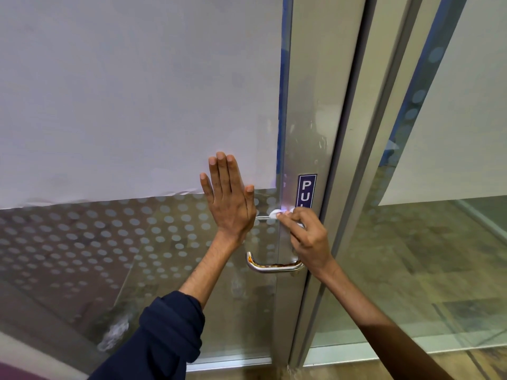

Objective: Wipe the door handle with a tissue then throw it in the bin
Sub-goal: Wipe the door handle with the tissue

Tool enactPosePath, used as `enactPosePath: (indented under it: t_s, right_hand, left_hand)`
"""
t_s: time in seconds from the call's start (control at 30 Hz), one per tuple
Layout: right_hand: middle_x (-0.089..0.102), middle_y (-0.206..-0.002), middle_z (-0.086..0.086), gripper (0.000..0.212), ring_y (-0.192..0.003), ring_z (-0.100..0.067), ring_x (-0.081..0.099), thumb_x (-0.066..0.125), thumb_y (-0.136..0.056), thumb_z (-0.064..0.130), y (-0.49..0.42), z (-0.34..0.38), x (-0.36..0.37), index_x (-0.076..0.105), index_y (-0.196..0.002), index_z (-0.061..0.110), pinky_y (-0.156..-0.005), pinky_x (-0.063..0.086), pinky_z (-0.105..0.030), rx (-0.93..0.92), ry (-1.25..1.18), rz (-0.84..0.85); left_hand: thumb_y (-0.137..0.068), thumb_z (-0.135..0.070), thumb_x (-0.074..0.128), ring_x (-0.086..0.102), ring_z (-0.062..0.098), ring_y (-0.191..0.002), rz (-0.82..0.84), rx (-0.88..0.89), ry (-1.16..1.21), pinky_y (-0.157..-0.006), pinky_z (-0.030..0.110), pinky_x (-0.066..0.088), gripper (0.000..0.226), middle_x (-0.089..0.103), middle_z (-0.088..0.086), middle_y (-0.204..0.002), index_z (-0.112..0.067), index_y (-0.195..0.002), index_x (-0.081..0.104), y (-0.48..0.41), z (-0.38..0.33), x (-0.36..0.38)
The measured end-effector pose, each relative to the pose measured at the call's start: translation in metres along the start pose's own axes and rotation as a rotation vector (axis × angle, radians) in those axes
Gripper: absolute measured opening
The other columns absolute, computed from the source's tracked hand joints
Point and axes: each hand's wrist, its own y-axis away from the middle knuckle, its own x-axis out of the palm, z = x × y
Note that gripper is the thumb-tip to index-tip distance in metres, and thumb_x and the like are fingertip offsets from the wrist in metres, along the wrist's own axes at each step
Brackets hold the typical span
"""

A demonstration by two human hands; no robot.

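Note:
A steel door handle (pixel 274 267) with rusty stains curves out from the glass door's metal stile; its upper bar shows as a thin strip between my hands. My right hand (pixel 307 237) is shut on a small white tissue (pixel 274 214) and presses it against the upper part of the handle. My left hand (pixel 229 200) lies flat on the glass door (pixel 164 242), fingers together and pointing up, just left of the tissue. No bin is in view.
White paper (pixel 137 91) covers the upper glass; frosted dots pattern the lower pane. A blue "PULL" sticker (pixel 306 190) sits on the metal stile (pixel 304 119). A metal door frame and a second glass panel (pixel 439 242) stand to the right.

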Motion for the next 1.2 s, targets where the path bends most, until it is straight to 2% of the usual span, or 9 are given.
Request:
enactPosePath:
  t_s: [0.17,0.27,0.43,0.57,0.73,0.8,0.93,1.07,1.2]
  right_hand:
    - [0.066,-0.079,-0.013,0.052,-0.077,-0.027,0.064,0.067,-0.061,-0.027,0.009,0.004,-0.005,0.075,-0.104,0.002,-0.069,0.054,-0.031,0.019,-0.003,0.161]
    - [0.065,-0.077,-0.014,0.050,-0.074,-0.030,0.064,0.066,-0.059,-0.027,-0.003,0.008,-0.014,0.075,-0.100,0.000,-0.063,0.055,-0.033,0.009,0.015,0.172]
    - [0.060,-0.072,-0.012,0.028,-0.069,-0.025,0.057,0.060,-0.082,-0.010,-0.062,0.014,-0.026,0.075,-0.102,0.003,-0.062,0.047,-0.029,0.031,0.018,-0.054]
    - [0.067,-0.075,-0.011,0.027,-0.073,-0.025,0.061,0.068,-0.082,-0.009,-0.090,0.012,-0.029,0.074,-0.104,0.005,-0.068,0.049,-0.027,0.035,0.005,-0.213]
    - [0.071,-0.088,-0.014,0.015,-0.085,-0.022,0.065,0.063,-0.085,-0.006,-0.080,0.013,-0.019,0.069,-0.098,-0.001,-0.085,0.050,-0.020,0.115,-0.062,-0.267]
    - [0.069,-0.088,-0.015,0.016,-0.085,-0.022,0.063,0.058,-0.084,-0.010,-0.063,0.010,-0.014,0.065,-0.097,-0.001,-0.087,0.049,-0.016,0.118,-0.094,-0.225]
    - [0.068,-0.086,-0.013,0.032,-0.086,-0.021,0.062,0.055,-0.076,-0.020,-0.018,0.002,-0.007,0.061,-0.096,0.003,-0.085,0.053,-0.026,0.108,-0.138,-0.078]
    - [0.068,-0.088,-0.011,0.020,-0.087,-0.024,0.064,0.045,-0.089,-0.004,0.004,-0.003,-0.003,0.065,-0.092,0.000,-0.084,0.054,-0.032,0.112,-0.131,0.065]
    - [0.066,-0.089,-0.008,0.021,-0.085,-0.024,0.062,0.047,-0.085,-0.009,0.011,-0.003,-0.004,0.063,-0.092,0.002,-0.075,0.052,-0.034,0.151,-0.138,0.160]
  left_hand:
    - [-0.105,-0.044,0.003,-0.016,0.013,-0.156,0.006,-0.009,0.002,-0.128,0.037,-0.014,0.061,-0.022,-0.006,-0.167,-0.017,-0.157,-0.012,-0.001,-0.002,-0.003]
    - [-0.105,-0.044,0.002,-0.017,0.012,-0.156,0.004,-0.010,0.013,-0.128,0.036,-0.014,0.060,-0.023,-0.006,-0.166,-0.018,-0.157,-0.013,0.000,-0.004,-0.005]
    - [-0.105,-0.044,0.004,-0.016,0.013,-0.156,0.008,-0.016,0.011,-0.128,0.037,-0.014,0.061,-0.023,-0.006,-0.166,-0.018,-0.158,-0.013,0.000,-0.003,-0.004]
    - [-0.105,-0.044,0.003,-0.016,0.013,-0.156,0.000,-0.014,0.016,-0.128,0.037,-0.014,0.061,-0.022,-0.006,-0.166,-0.018,-0.157,-0.013,0.000,-0.003,-0.003]
    - [-0.105,-0.044,0.003,-0.016,0.013,-0.156,-0.008,-0.007,0.019,-0.127,0.037,-0.014,0.061,-0.022,-0.006,-0.166,-0.018,-0.158,-0.012,0.000,-0.002,-0.002]
    - [-0.105,-0.044,0.003,-0.017,0.013,-0.156,-0.010,-0.005,0.024,-0.127,0.037,-0.014,0.061,-0.023,-0.006,-0.166,-0.018,-0.157,-0.013,0.000,-0.002,-0.002]
    - [-0.105,-0.044,0.003,-0.017,0.013,-0.156,-0.010,-0.003,0.019,-0.127,0.037,-0.014,0.061,-0.023,-0.007,-0.166,-0.018,-0.157,-0.013,0.000,-0.002,-0.002]
    - [-0.104,-0.044,0.004,-0.017,0.013,-0.156,-0.003,-0.011,0.016,-0.127,0.037,-0.013,0.061,-0.023,-0.007,-0.166,-0.018,-0.157,-0.013,0.000,-0.002,-0.002]
    - [-0.104,-0.044,0.004,-0.017,0.013,-0.155,0.016,-0.021,0.018,-0.127,0.037,-0.014,0.061,-0.024,-0.007,-0.166,-0.018,-0.157,-0.014,0.000,-0.003,-0.005]
